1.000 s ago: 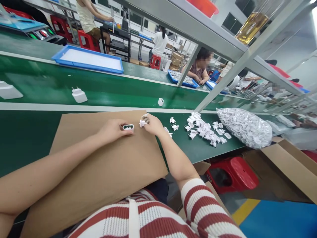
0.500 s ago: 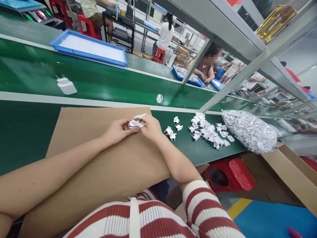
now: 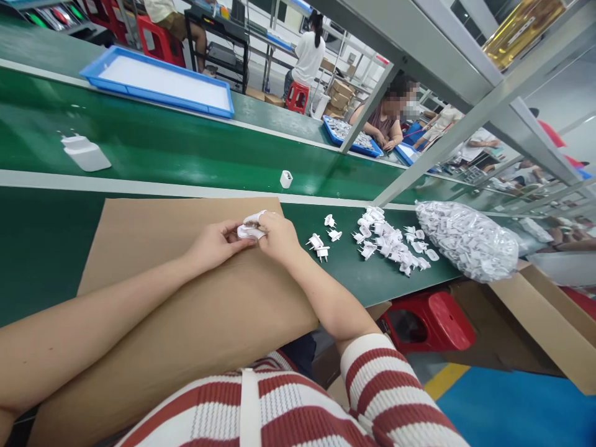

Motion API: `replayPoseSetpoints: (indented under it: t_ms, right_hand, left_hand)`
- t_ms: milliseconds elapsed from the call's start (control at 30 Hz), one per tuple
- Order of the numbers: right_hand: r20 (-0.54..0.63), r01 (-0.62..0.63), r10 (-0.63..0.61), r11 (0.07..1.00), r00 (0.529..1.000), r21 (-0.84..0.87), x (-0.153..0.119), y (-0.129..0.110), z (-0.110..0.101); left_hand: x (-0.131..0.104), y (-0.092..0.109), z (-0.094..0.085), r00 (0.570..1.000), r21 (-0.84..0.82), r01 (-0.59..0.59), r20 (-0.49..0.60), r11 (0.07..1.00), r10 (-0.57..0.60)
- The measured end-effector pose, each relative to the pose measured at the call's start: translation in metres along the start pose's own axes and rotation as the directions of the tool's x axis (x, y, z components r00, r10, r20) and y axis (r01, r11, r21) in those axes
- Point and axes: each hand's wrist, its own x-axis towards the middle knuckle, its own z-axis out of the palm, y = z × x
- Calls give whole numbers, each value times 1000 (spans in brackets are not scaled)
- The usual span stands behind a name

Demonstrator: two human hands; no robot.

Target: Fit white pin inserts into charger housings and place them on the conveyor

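No text, number or sign can be read with certainty. On the gold-coloured roll [image 3: 521,32], which shows above the upper edge of the grey shelf frame [image 3: 410,38], there are a few small marks in a row, but they are too blurred, so I cannot tell what they say.

A factory; conveyor belt [image 3: 195,148], red stools [image 3: 451,320], workers [image 3: 308,57]

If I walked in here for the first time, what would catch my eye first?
Probably the left hand and right hand, holding a small white plastic part between them over the brown cardboard. Then the heap of white plug pieces on the green table to their right, with a bulging clear bag beside it.
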Motion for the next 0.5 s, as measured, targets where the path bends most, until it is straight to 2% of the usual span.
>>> replayPoseSetpoints:
  t_ms: [67,167,233,333,400,467,500]
  right_hand:
    - [-5,-22,22,1000,1000,-6,0,-3,-1]
    - [-24,-40,41,999,999,10,1,-7,0]
    - [-36,-53,54,998,998,23,2,-8,3]
    - [-50,-53,58,994,997,90,7,-3,9]
    - [-23,-66,73,971,997,228,13,7,8]
    - [-31,-123,141,937,990,327,17,24,-2]
    - [-72,-179,212,933,975,313,18,35,-11]
  left_hand:
    - [-1,2,-1,999,142,-46,-17,989,49]
    - [-1,5,-5,993,383,-89,-36,920,111]
    - [-2,8,-9,991,464,-100,-29,880,127]
    - [-1,12,-16,990,477,-126,2,870,142]
    - [3,15,-23,991,455,-124,7,882,135]
    - [15,16,-33,994,428,-87,-25,900,108]
    - [23,17,-40,994,415,-59,-57,908,91]
